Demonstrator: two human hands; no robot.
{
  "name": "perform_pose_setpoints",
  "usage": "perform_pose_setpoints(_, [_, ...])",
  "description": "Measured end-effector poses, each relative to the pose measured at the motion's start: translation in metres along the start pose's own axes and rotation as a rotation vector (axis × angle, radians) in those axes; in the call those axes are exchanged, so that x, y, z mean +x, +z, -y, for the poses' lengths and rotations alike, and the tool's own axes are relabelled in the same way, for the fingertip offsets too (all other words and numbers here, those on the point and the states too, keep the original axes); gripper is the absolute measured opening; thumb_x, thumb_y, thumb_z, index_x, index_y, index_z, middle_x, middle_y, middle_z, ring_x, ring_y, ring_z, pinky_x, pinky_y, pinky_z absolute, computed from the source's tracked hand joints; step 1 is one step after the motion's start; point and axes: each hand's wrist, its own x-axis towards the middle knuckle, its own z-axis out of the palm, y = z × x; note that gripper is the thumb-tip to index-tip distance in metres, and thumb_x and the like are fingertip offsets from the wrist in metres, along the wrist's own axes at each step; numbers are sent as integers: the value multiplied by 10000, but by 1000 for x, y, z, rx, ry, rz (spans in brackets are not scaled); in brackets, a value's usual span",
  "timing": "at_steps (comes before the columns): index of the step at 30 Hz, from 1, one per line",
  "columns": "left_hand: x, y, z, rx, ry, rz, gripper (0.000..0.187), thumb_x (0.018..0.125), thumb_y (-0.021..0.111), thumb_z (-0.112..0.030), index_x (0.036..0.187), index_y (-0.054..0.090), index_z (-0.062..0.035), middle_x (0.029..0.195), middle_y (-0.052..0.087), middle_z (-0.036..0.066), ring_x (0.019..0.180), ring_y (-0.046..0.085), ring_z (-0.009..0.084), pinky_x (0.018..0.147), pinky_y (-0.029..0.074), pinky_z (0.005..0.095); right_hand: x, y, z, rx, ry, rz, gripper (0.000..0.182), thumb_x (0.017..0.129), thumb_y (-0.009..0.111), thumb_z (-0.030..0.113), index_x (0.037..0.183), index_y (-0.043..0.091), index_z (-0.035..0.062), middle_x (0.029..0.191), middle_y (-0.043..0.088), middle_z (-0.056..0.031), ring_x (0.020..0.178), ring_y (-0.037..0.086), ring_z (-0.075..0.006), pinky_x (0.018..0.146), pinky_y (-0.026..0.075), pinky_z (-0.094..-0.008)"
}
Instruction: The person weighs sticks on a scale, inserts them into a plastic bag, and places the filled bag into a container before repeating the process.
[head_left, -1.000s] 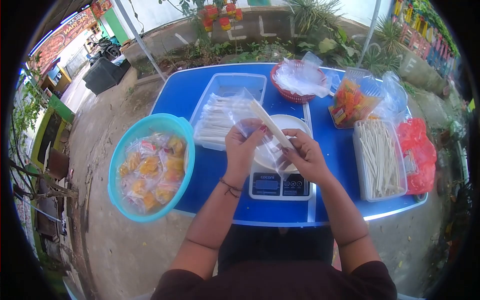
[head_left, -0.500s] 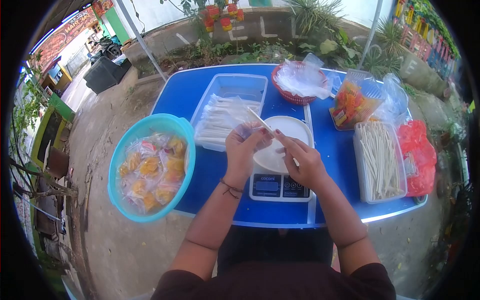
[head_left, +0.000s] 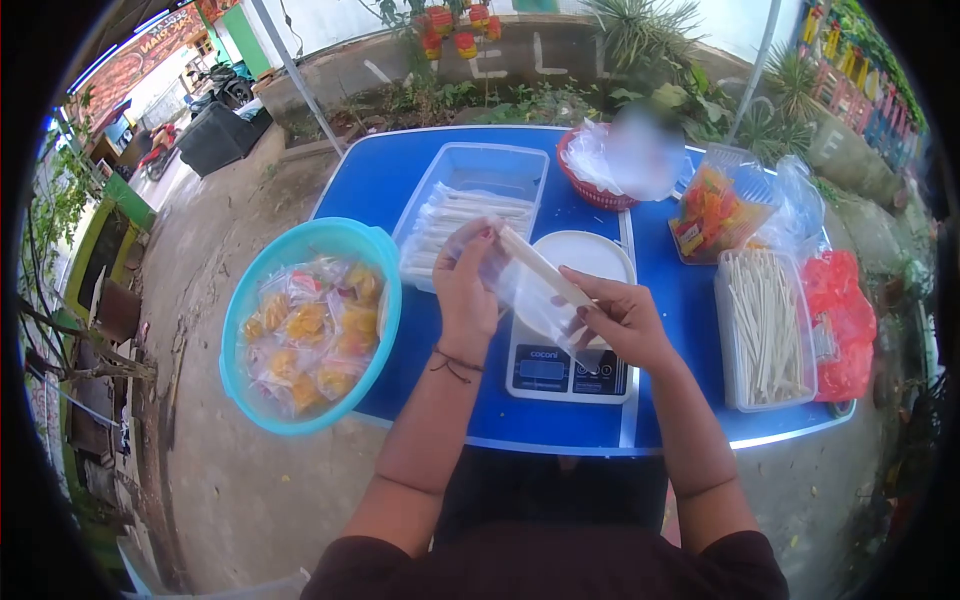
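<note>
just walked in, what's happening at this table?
A person stands at a blue table, holding a small clear plastic bag over a white kitchen scale. The left hand pinches the bag's top, and the right hand holds a pale stick lying across it. To the left, a teal basin holds packed yellow snack bags. A clear tray of wrapped sticks sits behind the hands, and a tub of loose sticks stands to the right.
</note>
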Motion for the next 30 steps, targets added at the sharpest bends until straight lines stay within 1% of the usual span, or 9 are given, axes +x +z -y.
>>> perform_pose_setpoints(4, [-2, 3, -1, -63, -5, -59, 207, 900, 583, -34, 1094, 616, 31, 1094, 659, 170, 1048, 642, 243, 939, 525, 337, 1, -5, -1, 62, 12, 19, 462, 901, 474, -96, 1346, 519, 19, 1103, 669, -141, 836, 689, -160, 662, 598, -272])
perform_pose_setpoints(7, [-4, 12, -4, -58, -153, 64, 209, 886, 611, -32, 1082, 619, 42, 1059, 668, 164, 1001, 666, 244, 884, 552, 333, 1, -4, 1, 78, -28, -33, 461, 899, 470, -101, 1344, 516, 9, 1115, 664, -141, 847, 687, -159, 671, 596, -266])
perform_pose_setpoints(8, [-5, 11, -2, 43, -172, 103, 209, 879, 623, -32, 1075, 622, 44, 1039, 674, 163, 975, 675, 244, 859, 561, 329, 1, -3, 2, 76, -44, -56, 464, 897, 467, -104, 1344, 515, 8, 1119, 662, -141, 851, 686, -160, 675, 595, -264])
perform_pose_setpoints(10, [-10, 8, 5, 244, -210, 180, 211, 866, 647, -33, 1060, 629, 47, 998, 685, 161, 924, 693, 243, 808, 577, 322, 2, -3, -3, -19, -88, -112, 474, 891, 471, -107, 1347, 515, 14, 1123, 660, -137, 859, 687, -166, 694, 592, -264])
perform_pose_setpoints(13, [-14, 12, 8, 411, -167, 195, 187, 850, 671, -34, 1019, 646, 42, 941, 696, 152, 853, 709, 233, 754, 587, 311, 3, -1, -5, -155, -147, -169, 504, 874, 479, -114, 1353, 517, 35, 1109, 666, -141, 874, 691, -167, 709, 585, -269])
perform_pose_setpoints(17, [-16, 14, 8, 381, -142, 162, 147, 853, 672, -47, 973, 658, 36, 882, 703, 146, 822, 710, 215, 729, 578, 294, 2, 3, -8, -428, -222, -195, 552, 842, 486, -123, 1356, 526, 73, 1066, 678, -150, 892, 702, -175, 729, 571, -294])
perform_pose_setpoints(23, [-16, 13, 6, 426, -119, 171, 131, 860, 661, -67, 945, 662, 33, 835, 704, 149, 756, 708, 208, 686, 569, 282, 2, 10, -4, -835, -464, -222, 585, 801, 539, -99, 1355, 527, 87, 1110, 662, -163, 883, 702, -262, 736, 571, -339])
perform_pose_setpoints(28, [-20, 17, 2, 265, -143, 167, 177, 865, 667, -91, 971, 665, 50, 843, 703, 141, 720, 697, 188, 682, 564, 265, 5, 8, -6, -1012, -581, -243, 555, 794, 566, -74, 1328, 552, 77, 1147, 644, -172, 931, 679, -287, 732, 576, -353])
perform_pose_setpoints(30, [-20, 17, 5, 309, -116, 180, 191, 866, 676, -89, 988, 663, 59, 846, 701, 132, 725, 694, 178, 684, 563, 259, 6, 8, -7, -1064, -603, -257, 537, 796, 565, -72, 1314, 564, 72, 1154, 640, -172, 937, 675, -289, 738, 575, -356])
